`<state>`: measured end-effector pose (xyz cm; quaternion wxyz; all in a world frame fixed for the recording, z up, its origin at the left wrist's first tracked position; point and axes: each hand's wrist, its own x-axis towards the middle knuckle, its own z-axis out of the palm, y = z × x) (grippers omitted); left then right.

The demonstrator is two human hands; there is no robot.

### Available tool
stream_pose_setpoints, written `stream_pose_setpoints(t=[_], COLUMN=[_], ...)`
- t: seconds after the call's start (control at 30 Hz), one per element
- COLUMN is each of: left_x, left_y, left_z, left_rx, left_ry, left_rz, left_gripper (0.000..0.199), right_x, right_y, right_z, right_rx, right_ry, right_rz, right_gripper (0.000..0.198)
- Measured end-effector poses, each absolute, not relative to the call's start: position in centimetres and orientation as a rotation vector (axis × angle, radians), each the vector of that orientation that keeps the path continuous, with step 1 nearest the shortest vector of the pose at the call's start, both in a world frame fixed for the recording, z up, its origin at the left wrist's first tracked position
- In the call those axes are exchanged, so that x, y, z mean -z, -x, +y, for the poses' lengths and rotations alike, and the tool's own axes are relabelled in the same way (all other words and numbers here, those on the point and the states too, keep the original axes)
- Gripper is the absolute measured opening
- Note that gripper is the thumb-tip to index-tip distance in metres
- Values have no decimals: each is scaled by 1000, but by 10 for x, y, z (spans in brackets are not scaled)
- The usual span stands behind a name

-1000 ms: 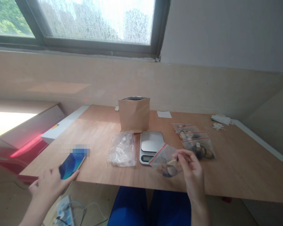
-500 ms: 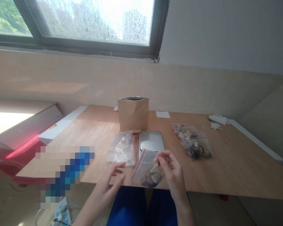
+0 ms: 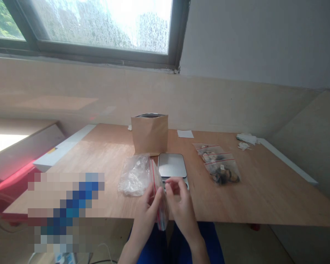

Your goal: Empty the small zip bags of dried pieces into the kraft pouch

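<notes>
A clear zip-lock bag [image 3: 162,214] with red stripes hangs upright above the table's front edge, seen nearly edge-on, so its contents are mostly hidden. My left hand [image 3: 148,205] is closed on the bag's striped side, thumb in front. Close beside it on the right, my right hand [image 3: 181,200] has its fingers curled and the thumb near the index fingertip. Whatever they may pinch is too small to make out. Just beyond the hands lies a digital scale [image 3: 172,165] with a silver plate. Left of the scale is a pile of clear plastic bags [image 3: 134,176].
An open brown paper pouch [image 3: 150,134] stands behind the scale. Filled zip-lock bags [image 3: 222,172] lie overlapping to the right. White paper [image 3: 185,134] lies near the wall, crumpled white material [image 3: 247,138] at the far right. A pixelated patch covers the table's left front.
My left hand has moved right and taken hold of the zip-lock bag. The bag has turned from facing me to nearly edge-on. My right hand has shifted slightly left. The camera view has shifted slightly.
</notes>
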<state>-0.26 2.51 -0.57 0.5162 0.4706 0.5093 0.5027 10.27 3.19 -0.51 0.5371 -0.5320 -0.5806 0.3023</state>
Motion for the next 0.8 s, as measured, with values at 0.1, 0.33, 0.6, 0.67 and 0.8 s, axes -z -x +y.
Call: stream_pose_setpoints(t=[0.1, 0.33, 0.6, 0.67, 0.8], left_x=[1, 7, 4, 4, 1], left_y=[-1, 1, -2, 2, 21], left_z=[32, 41, 44, 43, 44], left_rx=[-1292, -1285, -1175, -1166, -1249], left_ry=[-1067, -1262, -1504, -1520, -1416], left_rz=[1306, 1205, 1196, 1214, 1375], left_gripper=[41, 32, 31, 31, 34], right_x=[-4, 0, 3, 6, 11], right_y=[-96, -102, -98, -104, -132], right_z=[26, 31, 31, 34, 43], right_rx=[-900, -812, -827, -808, -604], right_ry=[1188, 1213, 1304, 1326, 1366], right_rz=[-1459, -1428, -1302, -1219, -909], right_gripper=[14, 13, 17, 17, 18])
